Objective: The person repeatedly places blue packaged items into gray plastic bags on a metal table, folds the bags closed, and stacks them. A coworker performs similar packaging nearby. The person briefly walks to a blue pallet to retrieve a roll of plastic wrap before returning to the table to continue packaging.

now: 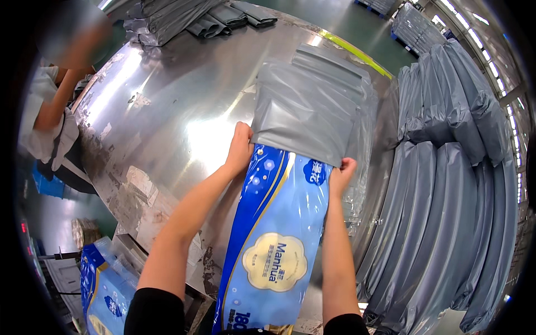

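A long blue plastic-wrapped pack [279,218] with a cream label lies lengthwise in front of me, running from the lower edge toward the table's middle. Its far end is inside the mouth of a grey plastic mailing bag [304,106], which hides that end. At the left corner of the bag's mouth, my left hand [241,146] is closed on the bag's edge beside the pack. My right hand [341,176] pinches the opposite corner, its thumb and fingers pressed together. Beyond the pack, the rest of the bag lies flat and wrinkled on the metal table.
The shiny, worn metal table [184,95] carries a pile of folded grey bags [167,19] at its far left. Filled grey bags [435,206] are stacked high on the right. Another blue pack [106,296] stands at lower left. A person [61,100] is at the left.
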Demonstrator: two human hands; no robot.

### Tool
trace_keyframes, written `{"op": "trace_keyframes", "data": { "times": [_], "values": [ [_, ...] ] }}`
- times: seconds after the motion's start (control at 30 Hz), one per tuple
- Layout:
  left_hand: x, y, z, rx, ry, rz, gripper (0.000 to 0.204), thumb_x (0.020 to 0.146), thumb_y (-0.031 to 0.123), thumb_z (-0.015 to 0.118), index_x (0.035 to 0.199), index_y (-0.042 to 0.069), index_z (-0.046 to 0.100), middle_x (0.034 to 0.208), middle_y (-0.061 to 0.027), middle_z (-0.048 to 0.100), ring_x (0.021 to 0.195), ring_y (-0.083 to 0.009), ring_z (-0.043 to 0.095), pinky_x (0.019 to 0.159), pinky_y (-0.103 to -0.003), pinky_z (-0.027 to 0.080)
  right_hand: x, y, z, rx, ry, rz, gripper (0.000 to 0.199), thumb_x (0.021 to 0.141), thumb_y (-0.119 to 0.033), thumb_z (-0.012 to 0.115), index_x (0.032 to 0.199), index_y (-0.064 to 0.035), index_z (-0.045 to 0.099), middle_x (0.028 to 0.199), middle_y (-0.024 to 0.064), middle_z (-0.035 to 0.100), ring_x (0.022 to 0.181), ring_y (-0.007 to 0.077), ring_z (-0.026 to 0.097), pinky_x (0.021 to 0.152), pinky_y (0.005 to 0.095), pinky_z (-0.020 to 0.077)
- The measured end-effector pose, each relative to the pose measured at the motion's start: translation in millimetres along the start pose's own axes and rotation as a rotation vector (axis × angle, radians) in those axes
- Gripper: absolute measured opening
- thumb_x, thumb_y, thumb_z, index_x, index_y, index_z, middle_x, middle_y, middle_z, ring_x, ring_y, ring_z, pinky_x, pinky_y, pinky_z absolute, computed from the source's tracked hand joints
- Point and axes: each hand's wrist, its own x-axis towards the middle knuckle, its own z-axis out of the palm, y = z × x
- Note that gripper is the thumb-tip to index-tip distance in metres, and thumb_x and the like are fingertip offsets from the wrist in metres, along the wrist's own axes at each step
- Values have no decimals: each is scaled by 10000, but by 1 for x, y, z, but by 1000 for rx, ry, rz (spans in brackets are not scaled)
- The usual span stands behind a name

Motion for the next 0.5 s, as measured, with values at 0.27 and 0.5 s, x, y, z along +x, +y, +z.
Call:
{"op": "trace_keyframes", "data": {
  "times": [0.27, 0.5],
  "values": [
    [16, -10, 30, -861, -106, -687, 445, 950, 218, 346, 1373, 85, 380, 1278, -228, 506, 1190, -323, 491, 1009, -388, 369, 32, 25, 11, -549, -469, 261, 277, 854, -164, 526, 1052, 7, 614, 999, 217, 645, 914, 345, 629, 780, 403, 473],
    [-53, 6, 1, 48, -440, -116, 192, 757, 96, 542, 904, -24, 567, 837, -291, 620, 821, -471, 601, 750, -521, 483, -3, 3, -94, -609, -705, -94, 228, 821, -164, 562, 885, 28, 667, 898, 287, 638, 859, 442, 628, 717, 483, 490]
  ]
}}
